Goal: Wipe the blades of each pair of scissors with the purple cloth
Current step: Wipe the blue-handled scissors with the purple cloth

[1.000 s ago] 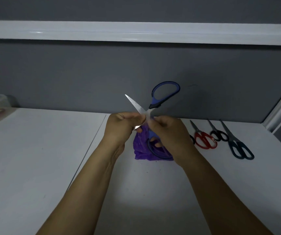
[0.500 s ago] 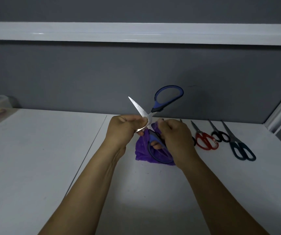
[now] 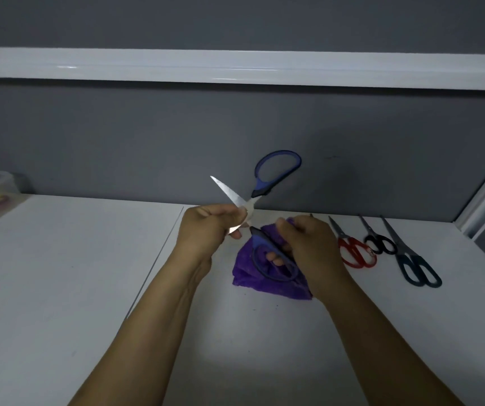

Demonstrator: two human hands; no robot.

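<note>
Fingers: pinches blade of blue scissors [image 3: 260, 187] with left hand [image 3: 206, 232], clutches purple cloth [image 3: 267, 288] plus handle in right hand [image 3: 308, 247]. Now drawn back off blade (stroke done?); other pairs [image 3: 380, 244] pending.

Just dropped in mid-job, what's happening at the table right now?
A person is holding the blue scissors opened wide above the white table. The left hand pinches one blade near the pivot. The right hand grips the lower handle together with the bunched purple cloth. The raised blade is bare, and the cloth is not on it at this moment. Red scissors, black scissors and dark teal scissors lie on the table to the right, untouched.
</note>
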